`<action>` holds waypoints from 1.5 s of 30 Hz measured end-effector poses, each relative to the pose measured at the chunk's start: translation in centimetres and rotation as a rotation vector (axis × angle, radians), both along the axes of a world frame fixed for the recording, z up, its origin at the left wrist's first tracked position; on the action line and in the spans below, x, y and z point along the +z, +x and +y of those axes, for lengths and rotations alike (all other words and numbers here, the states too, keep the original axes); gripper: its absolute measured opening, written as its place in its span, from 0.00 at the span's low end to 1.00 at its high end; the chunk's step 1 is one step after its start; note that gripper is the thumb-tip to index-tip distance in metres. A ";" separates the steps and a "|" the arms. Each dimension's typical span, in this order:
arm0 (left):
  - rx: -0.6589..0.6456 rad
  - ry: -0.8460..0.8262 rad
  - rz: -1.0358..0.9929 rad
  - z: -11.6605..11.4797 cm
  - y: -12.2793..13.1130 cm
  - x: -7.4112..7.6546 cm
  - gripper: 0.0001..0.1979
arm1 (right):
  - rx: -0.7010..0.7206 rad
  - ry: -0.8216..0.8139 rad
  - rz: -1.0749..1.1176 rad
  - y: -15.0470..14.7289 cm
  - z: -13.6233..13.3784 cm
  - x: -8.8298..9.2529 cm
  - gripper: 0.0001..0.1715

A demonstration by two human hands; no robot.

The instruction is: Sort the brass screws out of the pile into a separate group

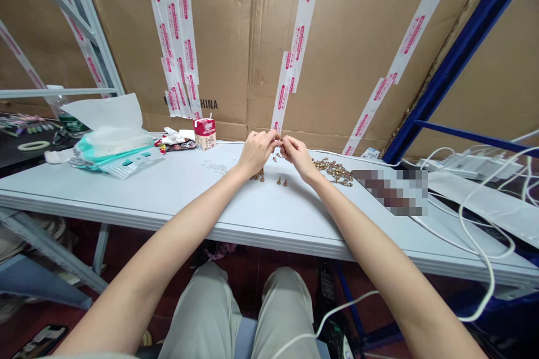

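My left hand and my right hand meet above the white table, fingertips pinched together on a small brass-coloured part between them. A pile of small brass screws lies just to the right of my right hand. A few finished or loose brass pieces stand on the table below my hands, and more sit by my left wrist. The part in my fingers is too small to make out in detail.
A small red and white drink carton stands at the back. A tissue pack in a plastic bag lies at the left. White cables and a power strip lie at the right. Taped cardboard walls the back.
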State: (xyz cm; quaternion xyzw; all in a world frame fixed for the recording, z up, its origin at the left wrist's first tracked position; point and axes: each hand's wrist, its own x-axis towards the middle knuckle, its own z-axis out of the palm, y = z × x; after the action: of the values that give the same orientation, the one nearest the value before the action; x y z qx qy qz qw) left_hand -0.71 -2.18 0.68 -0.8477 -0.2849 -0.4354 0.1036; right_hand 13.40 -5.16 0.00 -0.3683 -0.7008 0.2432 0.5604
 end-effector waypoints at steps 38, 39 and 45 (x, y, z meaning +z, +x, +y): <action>-0.153 -0.125 -0.133 -0.1 0.3 0.1 0.12 | -0.161 0.127 -0.083 0.3 0.0 0.1 0.27; -0.139 -0.109 -0.129 -0.2 0.3 0.1 0.11 | -0.166 0.131 -0.088 0.3 0.1 0.1 0.27; -0.060 -0.006 -0.074 -0.4 0.1 0.2 0.11 | -0.137 0.113 -0.050 0.2 0.2 0.0 0.27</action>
State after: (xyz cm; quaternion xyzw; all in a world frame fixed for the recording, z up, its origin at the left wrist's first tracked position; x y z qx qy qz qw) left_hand -0.61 -2.56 0.85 -0.8394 -0.2644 -0.4686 0.0772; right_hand 13.57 -4.99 0.02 -0.3893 -0.7002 0.1552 0.5780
